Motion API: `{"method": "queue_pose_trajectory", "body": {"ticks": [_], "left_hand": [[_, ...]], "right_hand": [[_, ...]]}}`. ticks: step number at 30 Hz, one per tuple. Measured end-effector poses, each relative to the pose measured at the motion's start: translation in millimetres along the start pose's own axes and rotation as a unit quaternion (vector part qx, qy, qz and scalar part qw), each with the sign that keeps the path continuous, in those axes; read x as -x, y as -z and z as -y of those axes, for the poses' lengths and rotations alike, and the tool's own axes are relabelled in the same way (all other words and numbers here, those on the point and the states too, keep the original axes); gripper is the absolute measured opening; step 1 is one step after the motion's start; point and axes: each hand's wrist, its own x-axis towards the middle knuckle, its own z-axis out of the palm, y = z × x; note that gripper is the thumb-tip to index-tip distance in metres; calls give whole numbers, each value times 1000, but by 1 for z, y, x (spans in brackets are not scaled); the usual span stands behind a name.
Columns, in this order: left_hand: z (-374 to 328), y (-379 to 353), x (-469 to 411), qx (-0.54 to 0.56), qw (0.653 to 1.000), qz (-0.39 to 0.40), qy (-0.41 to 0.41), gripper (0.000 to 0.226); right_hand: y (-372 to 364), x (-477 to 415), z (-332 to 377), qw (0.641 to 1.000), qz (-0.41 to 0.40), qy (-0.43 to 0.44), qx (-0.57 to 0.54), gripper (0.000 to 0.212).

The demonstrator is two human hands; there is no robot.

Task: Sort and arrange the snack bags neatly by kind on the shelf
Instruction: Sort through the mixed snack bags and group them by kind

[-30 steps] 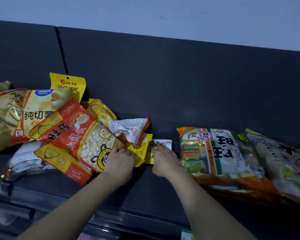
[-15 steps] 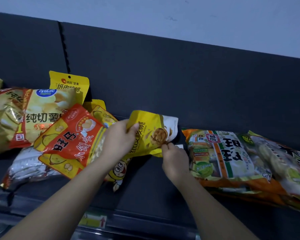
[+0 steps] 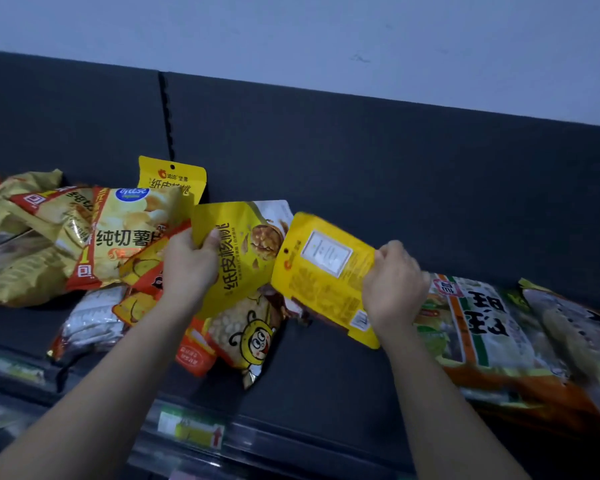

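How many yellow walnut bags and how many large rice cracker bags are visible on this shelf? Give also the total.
Yellow walnut bags: 3, front-facing bag in left hand, back-facing bag in right hand, upright bag behind.
Large rice cracker bags: 2, nearer bag and far-right bag; others may lie beneath.
Total: 5

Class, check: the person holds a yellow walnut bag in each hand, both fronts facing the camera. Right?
No. Head view: only the walnut bag in the left hand shows its front; the yellow bag in the right hand shows its back.
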Motion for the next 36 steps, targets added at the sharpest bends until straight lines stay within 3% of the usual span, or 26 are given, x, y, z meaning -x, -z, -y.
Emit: {"method": "queue_pose_trajectory", "body": {"ticks": [4, 7, 12, 16, 21, 22, 25, 26, 27, 29, 32, 34, 36], "left_hand": [[2, 3, -2, 51, 997, 10, 53, 14], [0, 0, 0, 113, 989, 58, 74, 12], [6, -2, 13, 150, 971, 136, 124, 23], [11, -1, 23, 70, 973, 209, 73, 16], [14, 8, 21, -21, 985, 170, 16, 3], [12, 12, 20, -40, 984, 175, -2, 3], [3, 22, 14, -108, 963, 239, -67, 6], [-1, 25, 12, -123, 952, 266, -88, 8], [-3, 27, 11, -134, 944, 283, -106, 12], [-5, 30, 10, -141, 937, 293, -128, 17], [-3, 30, 10, -97, 954, 246, -141, 16], [5, 34, 2, -113, 971, 124, -171, 20], [15, 44, -13, -232, 955, 3, -186, 22]], "right_hand": [[15, -6, 11, 993, -26, 6, -119, 13], [9, 1, 14, 978, 43, -14, -206, 16], [-11, 15, 13, 968, 163, -19, -190, 16], [-27, 28, 13, 954, 208, -48, -209, 19], [-33, 35, 11, 919, 227, -50, -318, 9], [-32, 35, 12, 913, 224, -34, -340, 15], [-28, 29, 23, 887, 297, 79, -345, 80], [-24, 26, 29, 887, 314, 131, -313, 90], [-21, 23, 35, 893, 314, 170, -274, 90], [-12, 15, 43, 900, 314, 187, -238, 65], [-7, 5, 50, 873, 358, 129, -306, 32], [-10, 4, 51, 880, 338, 96, -320, 25], [-15, 3, 52, 895, 284, 39, -343, 17]]}}
